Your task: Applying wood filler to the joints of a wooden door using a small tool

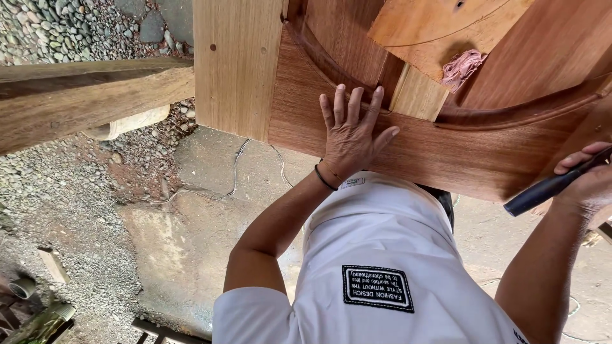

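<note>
Reddish-brown wood panel (408, 153) lies across the upper right of my view, and it has a curved moulding carved into it, a raised rim that bends like an arc under my fingers. My left hand (350, 137) rests flat on this panel, the fingers spread apart and the palm pressed on the smooth surface near its lower edge; a thin black band sits on the wrist. My right hand (590, 181) is at the right edge of the picture, closed around a tool with a dark blue handle (548, 189); the working end of the tool is hidden, so I cannot tell what kind it is. On my white shirt (382, 255) there is a rectangular black patch with a white stitched border and small white lettering, low on the cloth, and a smaller pale label sits near the collar. A paler wooden post (236, 64) with straight grain stands against the left edge of the panel, and a lighter block (417, 95) is just beside my fingertips. A pink crumpled rag (462, 67) is tucked between the boards above. At the left a rough, weathered beam (89, 99) crosses the view. Below, the ground is bare concrete with a thin cable (236, 172) lying on it, and grey pebbles and gravel (70, 25) spread beyond.
</note>
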